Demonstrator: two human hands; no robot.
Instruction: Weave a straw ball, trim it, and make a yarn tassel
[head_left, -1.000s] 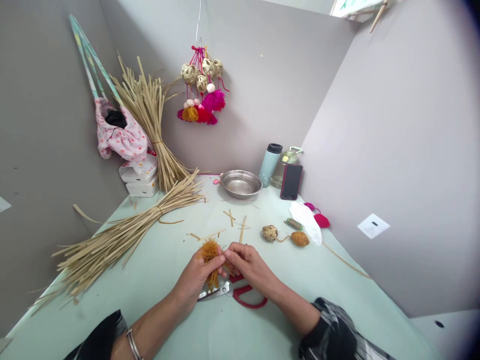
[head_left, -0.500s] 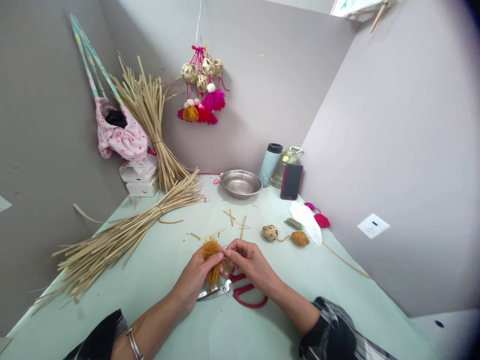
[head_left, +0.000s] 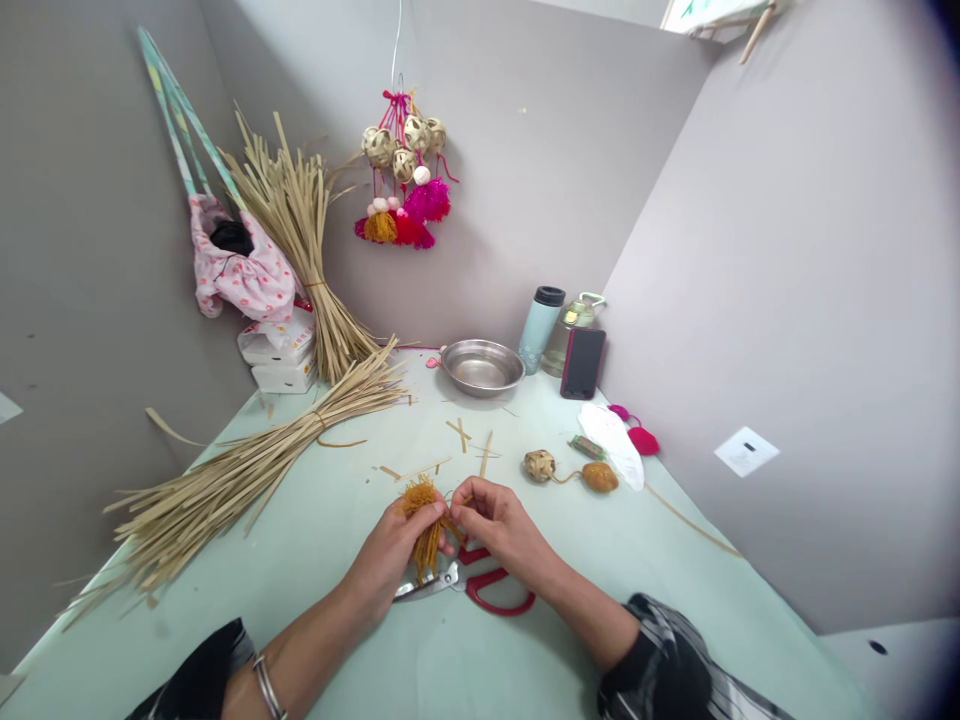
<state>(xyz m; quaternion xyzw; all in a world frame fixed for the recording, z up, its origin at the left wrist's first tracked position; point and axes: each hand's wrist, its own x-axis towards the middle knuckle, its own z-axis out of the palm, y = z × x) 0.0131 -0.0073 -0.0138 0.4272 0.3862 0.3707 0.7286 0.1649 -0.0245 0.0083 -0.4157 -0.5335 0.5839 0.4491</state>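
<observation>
A mustard-yellow yarn tassel (head_left: 427, 552) is gripped by my left hand (head_left: 401, 535), with its looped top showing above the thumb and loose strands hanging below. Close on the right, my right hand (head_left: 491, 520) pinches a thin strand of yarn at the tassel's side; the fingertips partly hide it. Under both hands lies a pair of scissors (head_left: 501, 592) with red handles, its blades pointing left and partly covered by the tassel and left hand. Further right on the table rests a woven straw ball (head_left: 539, 465), joined by a cord to a yellow-brown tassel bundle (head_left: 600, 477).
Bundled straw strips (head_left: 262, 460) lie on the left, with another bundle (head_left: 322, 300) upright behind. At the back stand a metal bowl (head_left: 483, 368), a blue tumbler (head_left: 541, 330) and a phone (head_left: 583, 364). Straw scraps (head_left: 459, 435) dot the middle. Decorated balls (head_left: 405, 165) hang above.
Both hands stay almost in place. My right fingers have shifted very slightly beside the tassel, and a bit of yellow yarn now shows above them.
</observation>
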